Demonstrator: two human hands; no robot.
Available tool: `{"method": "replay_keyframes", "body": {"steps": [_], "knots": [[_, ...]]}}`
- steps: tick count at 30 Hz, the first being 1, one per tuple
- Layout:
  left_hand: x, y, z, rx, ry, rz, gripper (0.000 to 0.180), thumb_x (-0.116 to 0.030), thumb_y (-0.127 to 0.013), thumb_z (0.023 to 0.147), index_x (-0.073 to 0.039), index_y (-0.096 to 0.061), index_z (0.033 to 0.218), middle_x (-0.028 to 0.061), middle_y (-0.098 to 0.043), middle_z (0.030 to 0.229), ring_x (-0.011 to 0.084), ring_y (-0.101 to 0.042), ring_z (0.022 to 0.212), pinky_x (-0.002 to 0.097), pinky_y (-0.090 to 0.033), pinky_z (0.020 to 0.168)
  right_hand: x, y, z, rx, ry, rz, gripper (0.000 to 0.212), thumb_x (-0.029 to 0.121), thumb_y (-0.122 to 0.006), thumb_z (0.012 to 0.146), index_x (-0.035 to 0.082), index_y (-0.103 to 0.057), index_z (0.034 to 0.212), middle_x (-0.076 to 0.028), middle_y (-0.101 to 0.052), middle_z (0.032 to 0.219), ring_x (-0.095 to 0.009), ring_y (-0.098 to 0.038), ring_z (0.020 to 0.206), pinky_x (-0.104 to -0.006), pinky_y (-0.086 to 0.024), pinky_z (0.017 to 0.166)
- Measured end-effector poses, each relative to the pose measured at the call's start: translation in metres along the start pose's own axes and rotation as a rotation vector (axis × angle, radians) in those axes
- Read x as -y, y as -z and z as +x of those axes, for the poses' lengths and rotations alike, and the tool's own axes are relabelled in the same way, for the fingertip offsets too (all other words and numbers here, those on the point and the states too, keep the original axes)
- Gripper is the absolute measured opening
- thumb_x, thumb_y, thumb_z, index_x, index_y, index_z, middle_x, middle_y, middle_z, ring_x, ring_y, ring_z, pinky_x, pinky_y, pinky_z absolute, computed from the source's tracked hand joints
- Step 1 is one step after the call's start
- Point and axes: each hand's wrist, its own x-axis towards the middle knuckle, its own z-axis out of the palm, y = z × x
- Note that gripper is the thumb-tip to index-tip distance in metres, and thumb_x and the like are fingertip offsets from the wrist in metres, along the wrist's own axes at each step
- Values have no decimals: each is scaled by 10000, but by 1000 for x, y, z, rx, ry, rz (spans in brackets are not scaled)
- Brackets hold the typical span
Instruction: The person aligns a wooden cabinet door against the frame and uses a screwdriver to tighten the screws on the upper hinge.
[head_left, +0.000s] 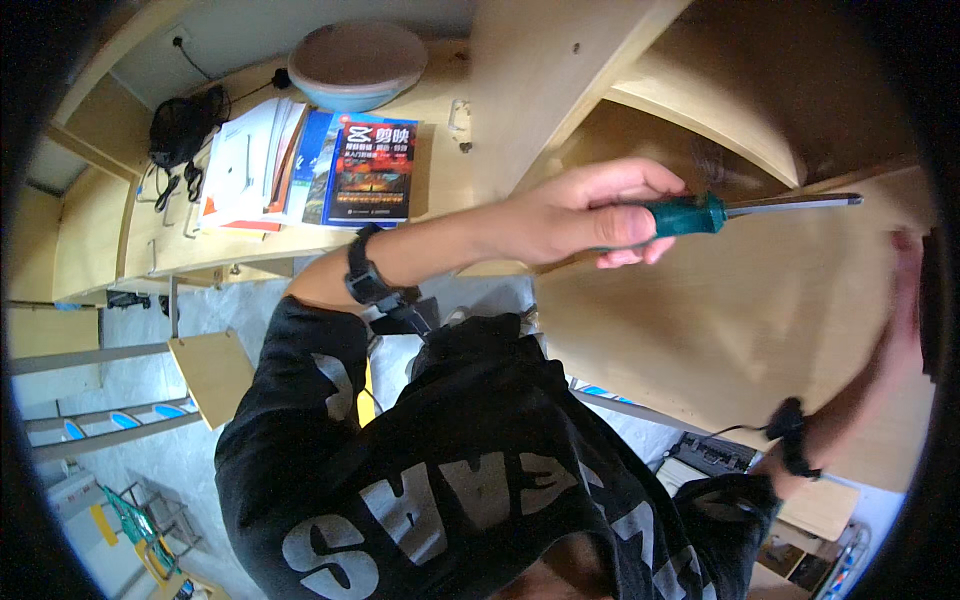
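Note:
My left hand (590, 215) is closed around the green handle of a screwdriver (700, 213). Its metal shaft points right, across a light wooden board (720, 320) that stands tilted in front of me. A black watch (365, 278) sits on my left wrist. My right hand (905, 300) is blurred at the board's right edge, close to the picture's rim. It touches the board, but I cannot make out whether it grips it. A black band (790, 440) wraps my right wrist. My black shirt with grey letters fills the lower middle.
A wooden desk (440, 120) at the upper left carries a stack of books (370, 170), a pink and blue bowl (357, 65) and black cables (185, 125). More curved wooden panels (720, 100) stand at the upper right. A small wooden panel (215, 375) lies on the grey floor.

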Motion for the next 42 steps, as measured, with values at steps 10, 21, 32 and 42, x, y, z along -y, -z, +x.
{"method": "replay_keyframes", "body": {"steps": [10, 21, 32, 42], "knots": [[40, 3, -10, -184, 198, 252, 348, -228, -635, 888, -87, -328, 971, 25, -417, 900, 90, -402, 811, 240, -375, 683, 49, -208, -78, 190, -314, 946, 551, 307, -751, 777, -48, -590, 1165, -104, -573, 1108, -197, -548, 980, -320, -414, 909], [57, 27, 31, -21, 256, 289, 200, -171, -571, 933, -62, -442, 1040, 45, -483, 1072, 99, -485, 916, 249, -409, 792, 13, -170, -42, -60, -605, 1387, 449, 408, -514, 932, -40, -530, 973, -166, -607, 863, -240, -620, 694, -335, -506, 645], [9, -15, 153, -138, -44, 1649, 183, -159, -596, 817, 20, -562, 809, 190, -603, 776, 382, -605, 727, 441, -493, 646, -30, -141, -15, -373, -713, 1127, 343, 303, -511, 927, -37, -557, 919, -92, -558, 697, -164, -538, 519, -258, -426, 492], [76, 47, 268, -13, 109, 1916, 186, -96, -588, 820, 30, -622, 952, 194, -643, 905, 327, -629, 832, 404, -504, 723, -41, -140, -31, -462, -571, 1153, 330, 260, -484, 925, -63, -553, 930, -131, -567, 743, -180, -525, 568, -279, -428, 491]]}}
